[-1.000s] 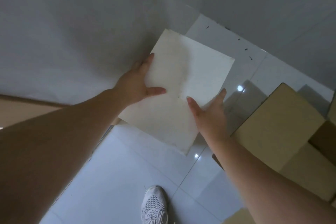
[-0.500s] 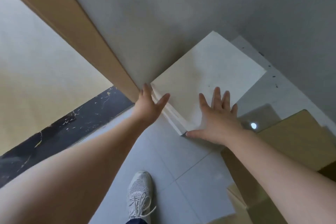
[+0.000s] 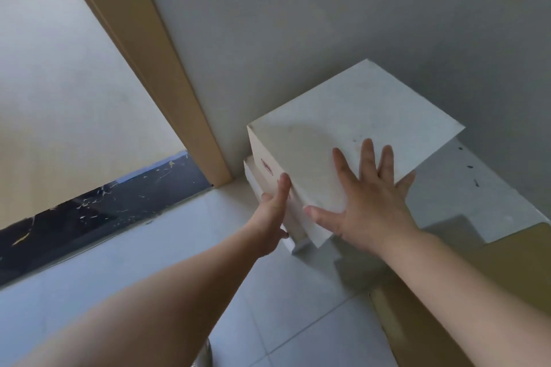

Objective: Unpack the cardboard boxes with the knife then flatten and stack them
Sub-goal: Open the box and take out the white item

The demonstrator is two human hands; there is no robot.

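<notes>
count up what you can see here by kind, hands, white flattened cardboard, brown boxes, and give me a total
Hands: 2, the left hand and the right hand
White flattened cardboard stack: 1 stack; sheet count cannot be told
Brown cardboard box: 1
Total: 4

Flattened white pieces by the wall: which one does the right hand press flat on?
The topmost flattened piece. The right hand lies spread on its broad face; the lower pieces show only edges, where the left hand touches.

Both hands (image 3: 371, 208) flat, fingers spread
</notes>
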